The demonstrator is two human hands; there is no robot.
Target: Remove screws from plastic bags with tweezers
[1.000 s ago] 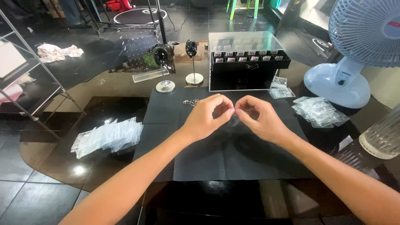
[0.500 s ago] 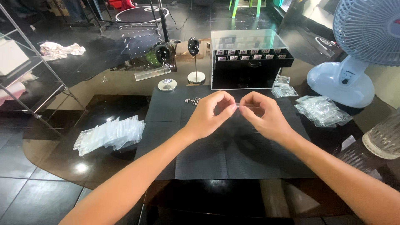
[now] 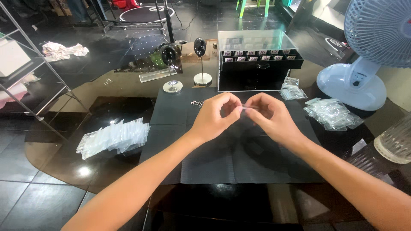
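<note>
**Two hands pinching one small clear item above the black mat**

Right now the person is holding both hands together over the middle of the black mat point(image 3: 214, 158), which is lying on a dark glass table point(image 3: 55, 149). The left hand point(image 3: 214, 117) is curling its thumb and forefinger closed, and the right hand point(image 3: 269, 117) is doing the same from the other side, so the fingertips are nearly meeting. Between them a small clear item point(image 3: 245, 107) is being gripped at both ends (too small and see-through for me to say what it is). It is sitting right at the fingertips, raised off the mat, not touching it.

Just beyond the left hand a thin chain point(image 3: 197, 103) is lying on the mat's far edge. Farther back, two small round stands point(image 3: 201, 64) are standing beside a black display box point(image 3: 257, 68) with a clear lid. A heap of clear plastic bags point(image 3: 113, 137) is resting left of the mat, and another heap point(image 3: 332, 112) is lying to the right, near the base of a white fan point(image 3: 355, 81). A ribbed glass jar point(image 3: 396, 143) is showing at the right edge.
</note>
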